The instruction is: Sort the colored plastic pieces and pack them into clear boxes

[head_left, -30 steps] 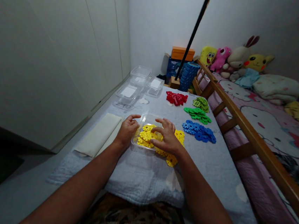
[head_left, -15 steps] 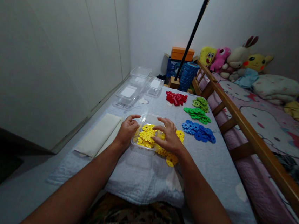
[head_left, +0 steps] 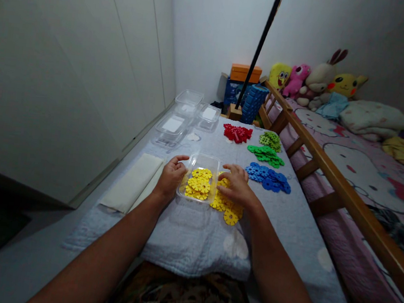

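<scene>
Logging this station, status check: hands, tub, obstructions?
Left hand against tub. Right hand at loose yellow discs, fingers apart. More discs inside tub. Nothing across its mouth.

the left hand touches the clear container, which contains yellow discs; the right hand, partly spread, is positioned over the adjacent yellow pile.

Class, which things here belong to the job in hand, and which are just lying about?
Belonging:
left hand, at clear box
right hand, at loose yellow pieces
yellow pieces inside the box
probably red pieces, green pieces, blue pieces, other clear boxes

Apparently lying about:
plush toys
orange box
blue cylinder
</scene>
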{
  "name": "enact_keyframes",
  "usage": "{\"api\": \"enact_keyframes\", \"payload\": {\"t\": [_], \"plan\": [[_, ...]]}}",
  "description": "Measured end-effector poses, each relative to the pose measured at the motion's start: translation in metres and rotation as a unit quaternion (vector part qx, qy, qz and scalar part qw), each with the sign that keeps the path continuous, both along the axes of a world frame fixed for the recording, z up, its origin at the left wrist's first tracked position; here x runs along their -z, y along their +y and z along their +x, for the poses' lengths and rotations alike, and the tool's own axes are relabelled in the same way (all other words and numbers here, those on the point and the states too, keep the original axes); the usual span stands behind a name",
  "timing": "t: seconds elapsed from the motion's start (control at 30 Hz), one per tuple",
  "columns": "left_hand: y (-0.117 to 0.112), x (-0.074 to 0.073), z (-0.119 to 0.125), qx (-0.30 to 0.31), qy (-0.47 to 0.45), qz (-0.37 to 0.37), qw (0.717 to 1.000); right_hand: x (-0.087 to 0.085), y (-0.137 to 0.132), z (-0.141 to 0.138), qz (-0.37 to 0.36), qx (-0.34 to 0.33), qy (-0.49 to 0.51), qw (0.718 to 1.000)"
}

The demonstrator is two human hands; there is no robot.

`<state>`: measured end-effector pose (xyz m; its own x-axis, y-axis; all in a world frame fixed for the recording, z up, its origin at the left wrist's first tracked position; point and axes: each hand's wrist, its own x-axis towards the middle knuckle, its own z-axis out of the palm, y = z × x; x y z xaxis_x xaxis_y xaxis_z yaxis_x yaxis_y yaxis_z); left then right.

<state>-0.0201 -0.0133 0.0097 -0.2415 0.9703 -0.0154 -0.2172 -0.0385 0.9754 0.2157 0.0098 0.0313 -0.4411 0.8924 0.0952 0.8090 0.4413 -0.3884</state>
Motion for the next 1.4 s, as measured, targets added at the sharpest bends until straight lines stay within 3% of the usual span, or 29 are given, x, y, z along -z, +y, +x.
{"api": "enact_keyframes", "payload": {"t": [0.2,0.77,0.97,1.4], "plan": [[-0.0008,-0.0021,0.0007,-0.001,-0.001,-0.002,1.0,-0.0005,-0.003,-0.0043,-0.035,-0.024,-0.062,0.997],[-0.0013,-0.0027,0.0008,0.002,-0.005,-0.003,1.0,0.0045,-0.003,-0.0045,-0.021,-0.066,-0.036,0.997],[-0.001,-0.0024,0.0008,0.0,-0.004,-0.003,1.0,-0.0004,-0.0023,-0.0046,-0.002,-0.032,-0.007,0.999],[-0.0019,-0.0036,0.0011,0.001,-0.002,-0.007,1.0,0.0001,-0.0046,-0.0045,0.012,-0.008,-0.076,0.997]]}}
